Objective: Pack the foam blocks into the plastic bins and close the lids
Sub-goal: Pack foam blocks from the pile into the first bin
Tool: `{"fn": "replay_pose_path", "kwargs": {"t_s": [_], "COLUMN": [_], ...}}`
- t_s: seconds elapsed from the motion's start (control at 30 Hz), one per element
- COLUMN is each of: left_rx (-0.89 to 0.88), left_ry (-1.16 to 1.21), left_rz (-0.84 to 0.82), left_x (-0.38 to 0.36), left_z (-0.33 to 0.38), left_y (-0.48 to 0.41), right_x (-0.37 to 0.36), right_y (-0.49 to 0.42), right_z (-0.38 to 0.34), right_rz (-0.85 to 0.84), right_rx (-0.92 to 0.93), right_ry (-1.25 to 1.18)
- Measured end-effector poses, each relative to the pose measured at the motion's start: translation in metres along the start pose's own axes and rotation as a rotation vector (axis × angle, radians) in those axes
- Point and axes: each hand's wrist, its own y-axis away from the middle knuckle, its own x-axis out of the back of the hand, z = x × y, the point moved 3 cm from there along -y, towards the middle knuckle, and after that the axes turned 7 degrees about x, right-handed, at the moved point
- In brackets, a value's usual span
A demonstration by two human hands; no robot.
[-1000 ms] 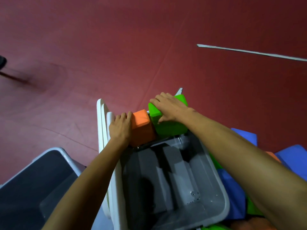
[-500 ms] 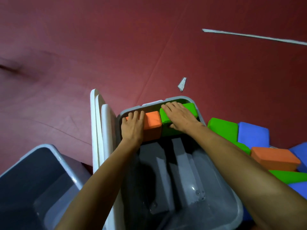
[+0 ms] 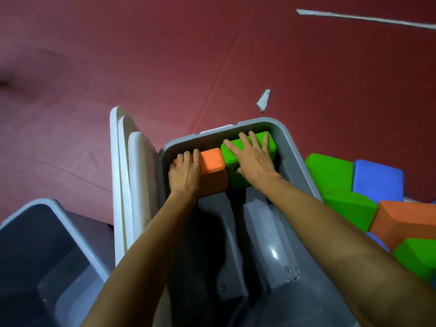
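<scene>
This is looking like a gym or play hall rather than a home: a wide dark-red mat floor (image 3: 165,55) with seams is stretching beyond the hands, and a white taped line (image 3: 365,18) is running far off. Big coloured foam blocks (image 3: 330,175) are lying heaped by grey plastic bins (image 3: 295,142).

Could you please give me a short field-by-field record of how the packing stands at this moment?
bin in use: grey bin, open, no lid on it
blocks inside: orange block and green block, side by side at the far end
left hand: flat on the orange block
right hand: spread flat on the green block
rest of the bin: bare floor
waiting blocks: pile of blocks on the floor to the right
lids: white lids standing on edge to the left
second bin: open, lower left
</scene>
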Motion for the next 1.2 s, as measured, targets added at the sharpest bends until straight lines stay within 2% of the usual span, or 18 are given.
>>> {"fn": "replay_pose_path", "kwargs": {"t_s": [0.13,0.27,0.4,0.5,0.6,0.77,0.87,0.97,1.07,1.2], "left_rx": [0.029,0.000,0.010,0.111,0.138,0.127,0.144,0.059,-0.111,-0.269], "left_ry": [0.103,0.242,0.270,0.305,0.252,0.162,0.219,0.280,0.302,0.246], "left_rz": [0.049,0.035,0.043,0.003,-0.041,-0.238,-0.230,-0.194,-0.242,-0.244], "left_x": [-0.009,-0.014,-0.022,-0.029,-0.032,-0.019,0.003,0.034,0.071,0.126], "left_z": [-0.007,-0.007,-0.004,-0.001,0.003,0.006,0.014,0.040,0.075,0.111], "left_y": [-0.001,-0.007,0.008,0.021,0.023,0.024,0.037,0.057,0.078,0.123], "right_x": [-0.013,-0.011,-0.028,-0.020,-0.011,-0.002,0.020,0.045,0.074,0.119], "right_y": [0.006,0.005,0.030,0.023,0.011,0.017,0.033,0.062,0.097,0.155], "right_z": [-0.005,0.002,0.000,0.004,0.005,-0.001,-0.008,-0.011,-0.010,-0.010], "right_rz": [0.092,0.075,0.029,-0.046,-0.117,-0.211,-0.166,-0.158,-0.219,-0.216], "right_rx": [-0.016,0.025,0.019,0.024,0.009,-0.044,-0.083,-0.088,-0.130,-0.184], "right_ry": [0.077,0.096,0.088,0.054,0.018,0.030,0.018,0.009,-0.037,-0.087]}}
